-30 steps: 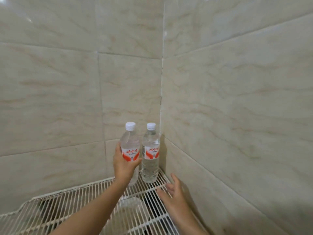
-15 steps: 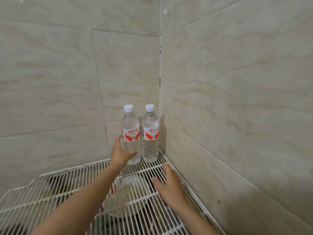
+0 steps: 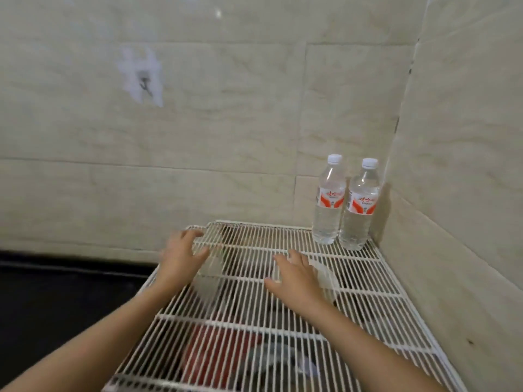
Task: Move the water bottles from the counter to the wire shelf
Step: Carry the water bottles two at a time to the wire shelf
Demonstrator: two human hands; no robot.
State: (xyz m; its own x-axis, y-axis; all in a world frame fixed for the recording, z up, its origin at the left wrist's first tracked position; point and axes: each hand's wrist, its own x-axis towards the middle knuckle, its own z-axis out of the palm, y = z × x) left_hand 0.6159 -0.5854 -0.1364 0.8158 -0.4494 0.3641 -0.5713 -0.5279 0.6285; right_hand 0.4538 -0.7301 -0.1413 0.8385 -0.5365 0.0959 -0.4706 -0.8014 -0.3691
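Two clear water bottles with white caps and red-and-white labels stand upright side by side in the far right corner of the white wire shelf: the left bottle and the right bottle, which touch or nearly touch. My left hand hovers over the shelf's far left corner, fingers spread, holding nothing. Over the shelf's middle my right hand is also empty with fingers apart. Both hands are well clear of the bottles.
Beige marble-look tiled walls close in the shelf at the back and right. A dark counter surface lies to the left, below the shelf. Under the wires show a clear container and something red. A small hook hangs on the back wall.
My left hand has let go of the left bottle and drawn back to the left. My right hand has also pulled back. The view has swung left and down.
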